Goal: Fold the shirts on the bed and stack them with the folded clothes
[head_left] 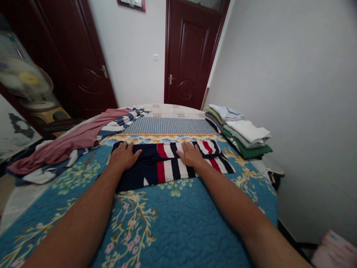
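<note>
A navy garment with red, white and black stripes [178,167] lies folded into a long strip across the blue floral quilt [189,223]. My left hand [124,156] rests on its navy end, palm down, with the thumb held apart from the fingers. On the striped part lies my right hand [191,153], also palm down with its fingers stretched out. Both hands press on the cloth without gripping it. The palms cover small parts of the garment's upper fold, and whether it is a shirt or another piece of clothing I cannot tell.
At the right edge, beside the wall, stand stacks of folded clothes, with a white piece [248,131] and a green one [251,150]. A loose heap of pink cloth [69,143] and striped fabric lies at the left. A fan [25,76] stands beyond it.
</note>
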Motion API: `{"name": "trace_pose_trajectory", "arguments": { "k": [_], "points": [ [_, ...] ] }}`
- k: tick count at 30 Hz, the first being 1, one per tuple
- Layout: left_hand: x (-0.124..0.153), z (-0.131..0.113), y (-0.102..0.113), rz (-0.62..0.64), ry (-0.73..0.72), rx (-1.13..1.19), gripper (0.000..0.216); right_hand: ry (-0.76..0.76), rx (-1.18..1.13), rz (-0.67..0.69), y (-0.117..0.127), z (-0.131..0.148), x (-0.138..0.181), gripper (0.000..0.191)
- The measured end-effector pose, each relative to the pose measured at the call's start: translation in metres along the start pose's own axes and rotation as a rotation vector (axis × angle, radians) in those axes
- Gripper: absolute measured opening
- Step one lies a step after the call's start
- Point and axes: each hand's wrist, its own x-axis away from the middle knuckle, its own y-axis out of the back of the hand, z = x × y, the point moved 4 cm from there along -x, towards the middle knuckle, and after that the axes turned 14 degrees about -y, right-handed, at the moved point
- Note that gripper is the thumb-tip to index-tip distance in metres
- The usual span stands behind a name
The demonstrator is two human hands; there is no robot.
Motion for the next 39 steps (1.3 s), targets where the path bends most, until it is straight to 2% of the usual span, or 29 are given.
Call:
{"name": "trace_pose_trajectory", "arguments": {
  "k": [9, 12, 15, 18, 23, 25, 28, 31, 34, 39],
  "points": [
    [-0.001, 0.000, 0.002, 0.003, -0.003, 0.027, 0.085, -0.276, 0.127, -0.090, 0.028, -0.136, 0.002, 0.069],
    [-0.002, 0.001, 0.001, -0.002, -0.005, 0.019, 0.084, -0.374, 0.131, -0.139, 0.032, -0.165, 0.010, 0.066],
    [-0.001, -0.001, 0.003, -0.030, -0.031, 0.005, 0.081, -0.464, 0.146, -0.238, 0.039, -0.170, 0.018, 0.065],
    [0.002, -0.005, 0.010, -0.106, -0.064, 0.009, 0.075, -0.528, 0.174, -0.298, 0.047, -0.162, 0.024, 0.063],
    [0.020, 0.000, 0.038, -0.220, -0.097, 0.013, 0.062, -0.624, 0.118, -0.187, 0.057, -0.158, 0.027, 0.064],
    [0.032, 0.013, 0.053, -0.274, -0.011, 0.039, 0.058, -0.645, 0.103, -0.142, 0.057, -0.162, 0.027, 0.067],
    [0.055, 0.041, 0.066, -0.304, 0.194, 0.147, 0.054, -0.640, 0.096, -0.091, 0.053, -0.172, 0.023, 0.071],
    [0.079, 0.066, 0.063, -0.278, 0.352, 0.373, 0.048, -0.593, 0.105, -0.086, 0.046, -0.184, 0.015, 0.071],
    [0.095, 0.082, 0.051, -0.261, 0.445, 0.594, 0.048, -0.507, 0.129, -0.091, 0.037, -0.196, 0.005, 0.066],
    [0.097, 0.086, 0.041, -0.207, 0.441, 0.638, 0.040, -0.476, 0.139, -0.090, 0.032, -0.213, -0.008, 0.062]
  ]
}}
